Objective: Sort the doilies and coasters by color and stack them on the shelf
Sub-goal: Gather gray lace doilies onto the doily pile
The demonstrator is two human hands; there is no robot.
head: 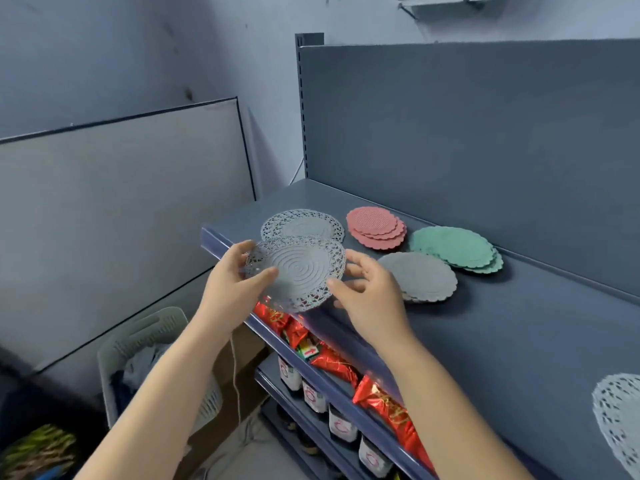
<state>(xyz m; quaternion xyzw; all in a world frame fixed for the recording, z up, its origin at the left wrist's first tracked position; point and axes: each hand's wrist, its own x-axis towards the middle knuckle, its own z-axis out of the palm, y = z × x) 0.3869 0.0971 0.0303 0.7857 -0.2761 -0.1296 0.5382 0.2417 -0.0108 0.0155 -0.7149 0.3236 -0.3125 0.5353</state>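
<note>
Above the shelf's front edge, one grey lace doily (298, 271) is held slightly tilted, clear of the surface. I log the left hand (232, 282) pinching its left rim, thumb on top, and the right hand (370, 296) gripping its right rim, thumb on the lace and fingers loosely spread behind.

Behind it, flat on the blue shelf (519, 323) – a second lace doily (303, 225).

To the right:
- red coaster stack (377, 226)
- green stack (457, 249), fanned
- grey scalloped stack (420, 277), just in front of the green

At the far right edge I see another pale lace doily (620, 410), cut off by the frame.

Lower shelves – red foil packets (332, 358) and jars (313, 394). A pale basket (156, 358) is on the floor at left.
</note>
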